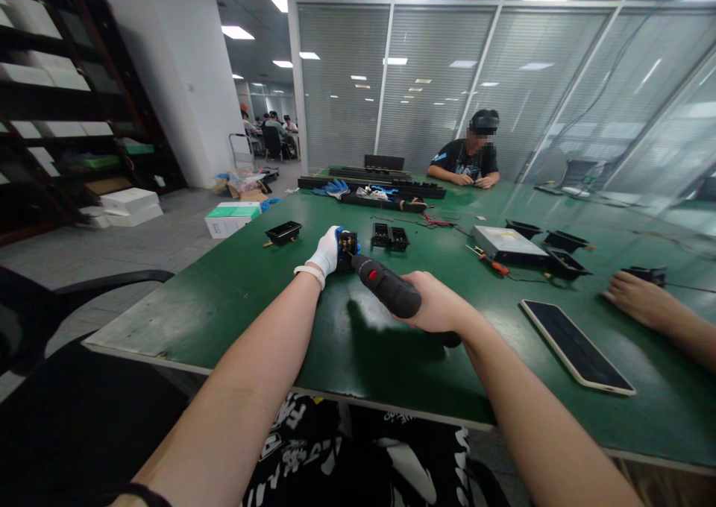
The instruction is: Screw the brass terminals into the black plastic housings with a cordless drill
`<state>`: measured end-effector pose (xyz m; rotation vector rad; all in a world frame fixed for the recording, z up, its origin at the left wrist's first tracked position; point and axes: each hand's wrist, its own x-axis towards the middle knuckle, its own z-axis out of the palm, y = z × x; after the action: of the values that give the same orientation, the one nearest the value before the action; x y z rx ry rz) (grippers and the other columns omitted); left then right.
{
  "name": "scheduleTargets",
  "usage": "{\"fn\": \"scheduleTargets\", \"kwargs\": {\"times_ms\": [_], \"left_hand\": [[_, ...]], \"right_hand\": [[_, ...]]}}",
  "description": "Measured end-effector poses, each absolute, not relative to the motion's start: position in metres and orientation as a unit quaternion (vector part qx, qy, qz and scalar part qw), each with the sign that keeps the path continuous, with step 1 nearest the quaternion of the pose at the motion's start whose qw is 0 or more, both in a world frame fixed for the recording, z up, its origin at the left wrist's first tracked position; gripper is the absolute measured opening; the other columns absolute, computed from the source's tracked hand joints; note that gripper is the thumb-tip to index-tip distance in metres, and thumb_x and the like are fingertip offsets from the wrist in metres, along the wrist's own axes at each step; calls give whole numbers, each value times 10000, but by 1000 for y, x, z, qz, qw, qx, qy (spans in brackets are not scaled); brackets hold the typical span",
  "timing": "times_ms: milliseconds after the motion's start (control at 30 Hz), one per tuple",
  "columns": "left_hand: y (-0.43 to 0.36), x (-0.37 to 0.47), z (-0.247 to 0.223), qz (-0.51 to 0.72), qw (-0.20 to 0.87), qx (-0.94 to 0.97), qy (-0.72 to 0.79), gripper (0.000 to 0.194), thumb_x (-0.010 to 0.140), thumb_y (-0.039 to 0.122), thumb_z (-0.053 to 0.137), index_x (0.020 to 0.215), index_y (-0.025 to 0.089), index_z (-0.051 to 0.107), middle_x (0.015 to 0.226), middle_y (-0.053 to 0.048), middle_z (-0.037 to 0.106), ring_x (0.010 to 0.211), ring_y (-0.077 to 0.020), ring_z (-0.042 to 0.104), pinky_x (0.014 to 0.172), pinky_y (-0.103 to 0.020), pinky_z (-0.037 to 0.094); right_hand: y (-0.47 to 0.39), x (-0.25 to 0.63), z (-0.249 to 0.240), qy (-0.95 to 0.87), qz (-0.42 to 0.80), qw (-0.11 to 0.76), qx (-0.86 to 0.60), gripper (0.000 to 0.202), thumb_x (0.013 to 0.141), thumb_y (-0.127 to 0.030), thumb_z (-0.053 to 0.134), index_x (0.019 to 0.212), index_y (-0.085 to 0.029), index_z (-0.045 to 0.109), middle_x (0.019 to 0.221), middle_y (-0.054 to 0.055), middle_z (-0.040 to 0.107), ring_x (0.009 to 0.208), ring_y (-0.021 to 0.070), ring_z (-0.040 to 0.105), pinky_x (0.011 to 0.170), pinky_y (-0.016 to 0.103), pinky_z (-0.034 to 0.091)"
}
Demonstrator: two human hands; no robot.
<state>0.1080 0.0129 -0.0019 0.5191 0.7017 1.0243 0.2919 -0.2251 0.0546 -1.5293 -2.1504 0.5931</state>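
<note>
Over the green counter (pixel 224 320), the black housing (pixel 347 243) is gripped by the gloved left hand (pixel 329 250) and the power driver (pixel 387 283) by the closed right hand (pixel 433 300), though slippage could be caused by tilting.

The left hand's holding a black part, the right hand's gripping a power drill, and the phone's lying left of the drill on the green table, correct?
The phone isn't left of the power drill; the head view shows it to the right, on the green table. The left hand does hold the black part, the right hand the drill.
</note>
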Motion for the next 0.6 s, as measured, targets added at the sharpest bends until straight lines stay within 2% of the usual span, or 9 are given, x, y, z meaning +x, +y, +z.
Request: {"fn": "scheduleTargets", "kwargs": {"times_ms": [200, 600], "left_hand": [[8, 108, 1, 472, 762, 268, 353, 231, 997, 377, 579, 905, 199, 694, 663, -104, 716, 535, -285, 722, 576, -389, 647], [7, 108, 4, 474, 754, 286, 354, 299, 1041, 374, 503, 861, 197, 664, 660, -113, 704, 528, -273, 712, 544, -362, 624]], "right_hand": [[-225, 291, 56, -780, 210, 216, -548, 185, 760, -281, 796, 755, -221, 621, 674, 7, 657, 638, 178, 571, 613, 302, 393], [-227, 289, 58, -773, 219, 219, -554, 200, 757, -274, 800, 739, -226, 607, 652, 12, 660, 623, 181, 573, 606, 301, 388]]}}
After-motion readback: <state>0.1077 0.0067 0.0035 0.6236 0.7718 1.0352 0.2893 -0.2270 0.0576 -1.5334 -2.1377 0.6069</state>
